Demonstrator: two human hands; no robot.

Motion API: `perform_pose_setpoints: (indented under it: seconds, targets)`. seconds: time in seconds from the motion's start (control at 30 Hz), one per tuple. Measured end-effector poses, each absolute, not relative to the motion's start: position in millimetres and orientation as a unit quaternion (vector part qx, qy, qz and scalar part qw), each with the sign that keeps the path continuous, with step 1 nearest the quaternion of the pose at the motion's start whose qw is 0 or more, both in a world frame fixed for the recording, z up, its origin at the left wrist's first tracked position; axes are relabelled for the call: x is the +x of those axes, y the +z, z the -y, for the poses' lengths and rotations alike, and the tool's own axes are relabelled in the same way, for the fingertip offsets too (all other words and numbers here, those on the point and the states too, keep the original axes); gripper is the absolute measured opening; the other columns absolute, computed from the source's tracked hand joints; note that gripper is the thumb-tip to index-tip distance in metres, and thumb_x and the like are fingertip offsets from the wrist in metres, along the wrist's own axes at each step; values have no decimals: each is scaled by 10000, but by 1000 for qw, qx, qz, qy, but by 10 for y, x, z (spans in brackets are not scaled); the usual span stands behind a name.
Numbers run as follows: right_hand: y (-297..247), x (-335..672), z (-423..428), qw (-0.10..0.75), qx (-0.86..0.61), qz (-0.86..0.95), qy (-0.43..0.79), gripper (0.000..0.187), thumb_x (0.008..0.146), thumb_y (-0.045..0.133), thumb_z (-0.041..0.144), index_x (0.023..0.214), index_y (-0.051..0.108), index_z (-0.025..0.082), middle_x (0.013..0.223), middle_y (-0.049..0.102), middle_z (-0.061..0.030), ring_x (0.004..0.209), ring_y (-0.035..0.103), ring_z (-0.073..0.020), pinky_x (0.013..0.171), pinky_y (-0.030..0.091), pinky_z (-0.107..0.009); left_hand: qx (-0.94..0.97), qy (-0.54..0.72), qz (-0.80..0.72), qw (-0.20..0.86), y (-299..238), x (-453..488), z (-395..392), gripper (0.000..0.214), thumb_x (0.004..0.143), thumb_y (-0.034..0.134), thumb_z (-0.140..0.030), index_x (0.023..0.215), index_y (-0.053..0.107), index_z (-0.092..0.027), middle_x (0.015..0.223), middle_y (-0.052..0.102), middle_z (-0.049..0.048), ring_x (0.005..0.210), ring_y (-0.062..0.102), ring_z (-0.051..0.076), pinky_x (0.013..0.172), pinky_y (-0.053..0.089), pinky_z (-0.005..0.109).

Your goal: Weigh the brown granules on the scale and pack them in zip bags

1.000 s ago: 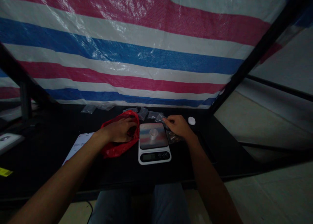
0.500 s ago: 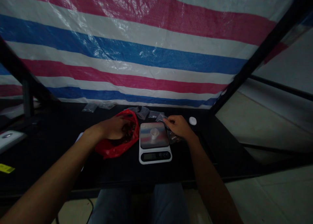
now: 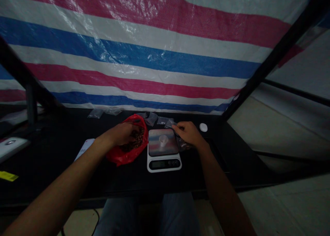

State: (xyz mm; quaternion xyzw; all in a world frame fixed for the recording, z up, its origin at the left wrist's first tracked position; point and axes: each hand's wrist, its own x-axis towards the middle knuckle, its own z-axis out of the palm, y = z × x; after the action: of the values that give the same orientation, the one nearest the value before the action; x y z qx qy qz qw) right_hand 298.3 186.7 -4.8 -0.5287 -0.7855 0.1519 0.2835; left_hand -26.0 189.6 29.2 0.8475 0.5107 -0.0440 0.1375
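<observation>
My left hand (image 3: 121, 134) has its curled fingers at the mouth of a red plastic bag (image 3: 121, 158), just above loose brown pieces (image 3: 135, 139) inside it. What those fingers hold is hidden. My right hand (image 3: 189, 132) pinches toward a small clear plastic bag (image 3: 169, 123) behind a white digital kitchen scale (image 3: 164, 163). A small clear cup (image 3: 163, 140) stands on the scale's reflective platform, between my hands. Under my right palm lies another clear bag (image 3: 184, 145) with dark contents.
Several small clear bags (image 3: 151, 119) lie along the back of the black table (image 3: 51, 167). A white disc (image 3: 203, 127) sits right of my right hand. A white sheet (image 3: 84, 148) lies left of the red bag. A striped tarp (image 3: 129, 60) hangs behind.
My left hand has moved from the top of the red bag to its mouth, and the brown pieces show more. My right hand stays about where it was.
</observation>
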Motion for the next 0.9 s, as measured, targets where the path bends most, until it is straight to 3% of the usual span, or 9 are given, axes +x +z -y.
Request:
perform_pose_setpoints:
  seconds: [0.17, 0.33, 0.6, 0.9]
  targets:
    - [-45, 2981, -1872, 280, -527, 789, 144, 488, 995, 537, 479, 586, 526, 213, 586, 507, 4, 588, 450, -144, 602, 249, -320, 846, -54, -515, 126, 352, -294, -1897, 326, 931, 594, -126, 1177, 789, -213, 1200, 811, 108, 1125, 760, 290, 923, 536, 319]
    - [-28, 2980, -1862, 276, -530, 788, 145, 494, 997, 539, 490, 589, 541, 210, 584, 521, 2, 584, 449, -144, 591, 251, -317, 852, -46, -508, 118, 410, -307, -1886, 304, 947, 610, -167, 1188, 785, -224, 1223, 804, 98, 1138, 751, 282, 917, 526, 303]
    - [-18, 2980, -1854, 276, -530, 788, 145, 502, 996, 550, 473, 567, 533, 213, 574, 544, -5, 580, 455, -146, 592, 256, -316, 885, 48, -433, 164, 621, -41, -1826, 243, 929, 626, -144, 1085, 800, -210, 1134, 817, 59, 1027, 755, 229, 898, 519, 282]
    - [-22, 2979, -1866, 291, -523, 786, 156, 483, 992, 551, 469, 587, 559, 205, 600, 566, -8, 581, 450, -141, 591, 268, -313, 903, 74, -369, 206, 767, 526, -1669, 255, 943, 659, -104, 1130, 802, -202, 1166, 814, 63, 1076, 751, 222, 917, 509, 284]
